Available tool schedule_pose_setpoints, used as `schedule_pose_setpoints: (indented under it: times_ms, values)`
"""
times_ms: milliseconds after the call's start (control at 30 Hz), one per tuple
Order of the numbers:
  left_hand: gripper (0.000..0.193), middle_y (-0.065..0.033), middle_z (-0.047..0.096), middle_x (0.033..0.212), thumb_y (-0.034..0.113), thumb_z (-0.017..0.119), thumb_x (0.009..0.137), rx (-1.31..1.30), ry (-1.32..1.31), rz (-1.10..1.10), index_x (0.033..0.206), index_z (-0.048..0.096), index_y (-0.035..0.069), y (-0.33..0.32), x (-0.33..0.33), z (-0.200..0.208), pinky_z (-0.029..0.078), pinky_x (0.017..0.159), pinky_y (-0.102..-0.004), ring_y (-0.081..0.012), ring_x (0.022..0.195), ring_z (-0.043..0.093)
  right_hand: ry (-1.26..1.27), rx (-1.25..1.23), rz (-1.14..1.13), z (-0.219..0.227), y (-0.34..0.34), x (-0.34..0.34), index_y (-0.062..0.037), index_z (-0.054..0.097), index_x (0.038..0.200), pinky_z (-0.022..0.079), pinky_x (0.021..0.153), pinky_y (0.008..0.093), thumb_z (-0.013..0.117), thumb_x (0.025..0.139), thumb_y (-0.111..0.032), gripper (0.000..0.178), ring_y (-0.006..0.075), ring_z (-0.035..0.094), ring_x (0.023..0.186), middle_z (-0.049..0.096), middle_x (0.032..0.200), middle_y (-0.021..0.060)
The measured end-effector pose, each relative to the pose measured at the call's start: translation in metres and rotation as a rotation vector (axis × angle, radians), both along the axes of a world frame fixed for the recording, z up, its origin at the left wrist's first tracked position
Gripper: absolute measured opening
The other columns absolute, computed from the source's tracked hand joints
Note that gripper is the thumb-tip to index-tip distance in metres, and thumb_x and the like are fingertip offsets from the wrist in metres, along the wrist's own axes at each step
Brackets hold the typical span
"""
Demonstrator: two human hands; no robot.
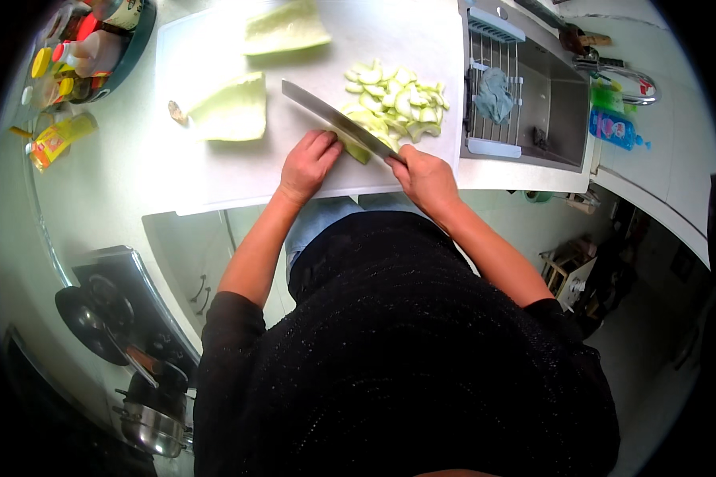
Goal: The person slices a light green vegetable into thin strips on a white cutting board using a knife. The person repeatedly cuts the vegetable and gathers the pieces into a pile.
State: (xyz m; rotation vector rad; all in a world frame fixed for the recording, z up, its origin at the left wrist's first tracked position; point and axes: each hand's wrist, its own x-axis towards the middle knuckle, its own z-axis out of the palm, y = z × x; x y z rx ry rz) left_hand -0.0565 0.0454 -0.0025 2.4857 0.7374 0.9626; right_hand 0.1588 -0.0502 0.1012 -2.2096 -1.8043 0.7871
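Observation:
My right hand (427, 181) is closed round the handle of a kitchen knife (320, 106). The blade slants up and left across the white cutting board (231, 171). My left hand (310, 165), fingers bent, holds a strip of pale green gourd (354, 149) at the near side of the blade. Just beyond the knife lies a heap of thin gourd slices (402, 99). Two bigger curved gourd pieces rest on the board, one gourd piece (235, 110) at the left and another gourd piece (288, 28) at the far edge. Knife and strip overlap, so the cut itself is hidden.
Right of the board is a steel sink (561, 95) with a wire rack and a blue-grey cloth (495, 95). A faucet (640, 83) and blue soap bottle (612, 127) stand beyond. Sauce bottles (95, 52) fill a tray far left. A wok (87, 326) and steel pot (151, 425) are lower left.

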Motion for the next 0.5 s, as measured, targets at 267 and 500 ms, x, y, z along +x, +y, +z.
schedule_pose_setpoints:
  times_ms: [267, 500]
  values:
    - [0.021, -0.0106, 0.068, 0.102, 0.001, 0.069, 0.075, 0.007, -0.008, 0.008, 0.095, 0.071, 0.001, -0.005, -0.001, -0.002, 0.059, 0.077, -0.035, -0.0275, 0.096, 0.067, -0.069, -0.168, 0.082, 0.038, -0.01, 0.009, -0.0021, 0.056, 0.087, 0.051, 0.061, 0.0528, 0.065, 0.097, -0.026, 0.027, 0.0433, 0.065, 0.068, 0.066, 0.072, 0.0209]
    - [0.019, -0.0108, 0.068, 0.101, 0.002, 0.069, 0.074, -0.015, -0.028, 0.044, 0.093, 0.07, 0.002, -0.004, -0.001, -0.006, 0.059, 0.075, -0.0349, -0.028, 0.094, 0.067, -0.05, -0.141, 0.072, 0.004, -0.008, -0.005, -0.0003, 0.055, 0.089, 0.052, 0.061, 0.052, 0.066, 0.096, -0.023, 0.027, 0.043, 0.066, 0.067, 0.066, 0.07, 0.022]
